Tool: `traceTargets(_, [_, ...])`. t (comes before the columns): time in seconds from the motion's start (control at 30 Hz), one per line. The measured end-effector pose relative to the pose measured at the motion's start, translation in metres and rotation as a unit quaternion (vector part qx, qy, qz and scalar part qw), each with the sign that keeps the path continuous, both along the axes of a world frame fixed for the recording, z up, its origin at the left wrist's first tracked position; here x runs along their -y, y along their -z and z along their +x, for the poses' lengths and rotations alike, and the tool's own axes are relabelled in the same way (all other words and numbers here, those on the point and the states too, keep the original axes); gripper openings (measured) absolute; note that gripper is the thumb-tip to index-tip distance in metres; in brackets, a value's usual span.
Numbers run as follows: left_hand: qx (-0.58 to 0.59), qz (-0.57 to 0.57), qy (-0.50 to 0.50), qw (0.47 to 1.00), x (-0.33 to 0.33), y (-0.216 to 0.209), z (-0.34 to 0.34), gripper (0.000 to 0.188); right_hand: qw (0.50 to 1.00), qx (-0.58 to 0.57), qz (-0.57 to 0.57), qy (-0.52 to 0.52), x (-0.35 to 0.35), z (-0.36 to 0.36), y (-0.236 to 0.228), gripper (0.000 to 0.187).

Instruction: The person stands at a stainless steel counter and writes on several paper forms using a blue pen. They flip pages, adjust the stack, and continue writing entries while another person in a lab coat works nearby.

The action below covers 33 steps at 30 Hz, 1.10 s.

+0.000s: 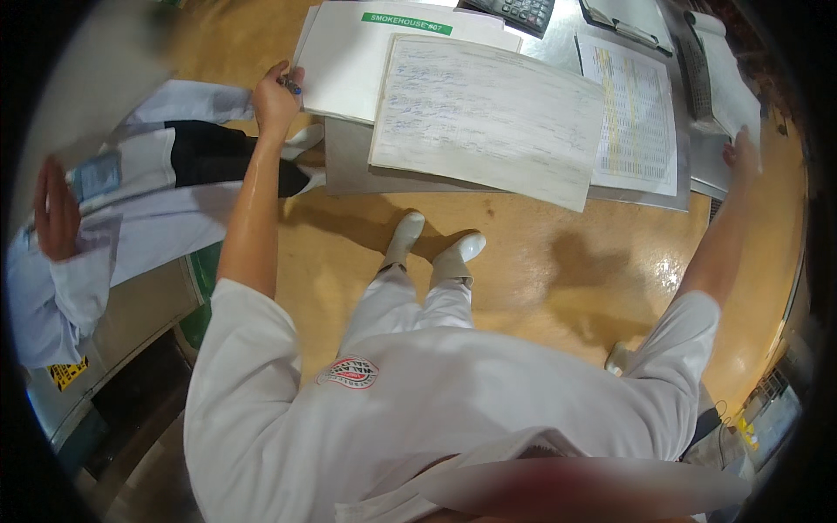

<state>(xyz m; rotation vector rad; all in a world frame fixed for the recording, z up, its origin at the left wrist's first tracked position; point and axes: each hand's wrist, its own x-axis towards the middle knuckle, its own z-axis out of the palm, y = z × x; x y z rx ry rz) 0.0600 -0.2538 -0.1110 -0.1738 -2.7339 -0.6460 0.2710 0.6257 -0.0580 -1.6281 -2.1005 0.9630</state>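
My left hand is closed around a dark pen with a blue end, beside the left edge of a white folder with a green label. Overlapping the folder lies a stack of handwritten sheets, its near edge jutting past the table. Far out to the right, my right hand is closed on the lower edge of a white paper sheet, which hangs over a grey ridged object. A printed table sheet with yellow marks lies between the handwritten stack and that hand.
A grey metal table carries the papers. At its far side are a calculator and a clipboard. On my left stands a person in a white coat, one hand raised. My white boots stand on the tan floor.
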Motion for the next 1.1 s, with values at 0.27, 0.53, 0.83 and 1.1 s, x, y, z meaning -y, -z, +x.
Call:
traceTargets(0.27, [0.113,0.135,-0.041,0.984,0.017,0.014,0.032,0.045,0.977,0.004,0.129,-0.168,0.382,0.114,0.025,0.043])
traceTargets(0.53, [0.018,-0.072,0.012,0.997,0.005,-0.032,0.062,0.032,0.994,-0.09,-0.04,-0.043,0.469,0.092,0.025,0.049])
traceTargets(0.83, [-0.119,0.09,0.308,0.94,-0.122,-0.033,0.012,0.022,0.992,0.051,0.08,-0.077,0.461,0.08,0.03,0.049])
traceTargets(1.1, [0.21,0.08,0.304,0.926,-0.167,-0.058,0.008,0.013,0.999,0.01,0.022,-0.044,0.466,0.075,0.016,0.047])
